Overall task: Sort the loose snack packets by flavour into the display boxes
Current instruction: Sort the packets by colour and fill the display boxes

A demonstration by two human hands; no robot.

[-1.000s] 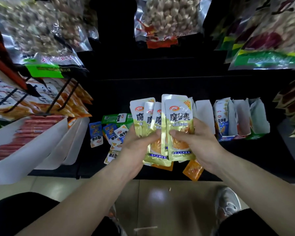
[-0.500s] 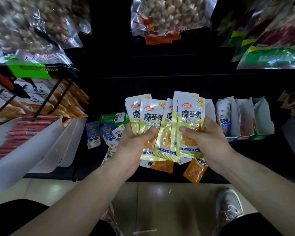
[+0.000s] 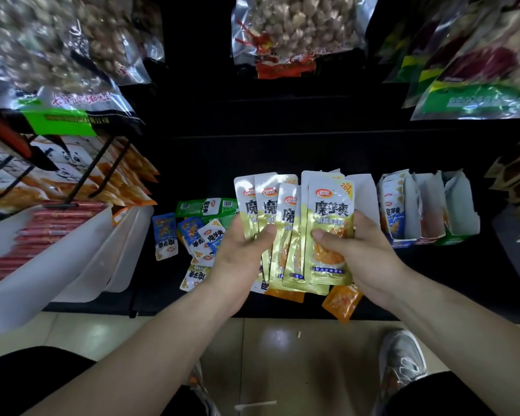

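Observation:
Both hands hold a fan of several yellow-gold snack packets [image 3: 327, 223] upright above the black shelf. My left hand [image 3: 243, 253] grips the left part of the fan, thumb across the fronts. My right hand [image 3: 354, 250] pinches the front right packet with its thumb. Loose blue packets [image 3: 165, 235] and green packets [image 3: 198, 207] lie on the shelf to the left, and an orange packet [image 3: 341, 301] lies at the shelf's front edge. A row of white display boxes [image 3: 460, 205] stands at the right; the blue box [image 3: 395, 214] holds blue packets.
White bins [image 3: 81, 253] with red sausage sticks stand at the left under a wire rack of orange packs [image 3: 126, 181]. Large bags of nuts [image 3: 297, 31] hang above. The black shelf's front edge [image 3: 282, 315] meets a tiled floor with my shoes [image 3: 403, 358].
The fanned packets have been drawn closer together into a tighter, more upright stack. Both hands stayed in nearly the same place.

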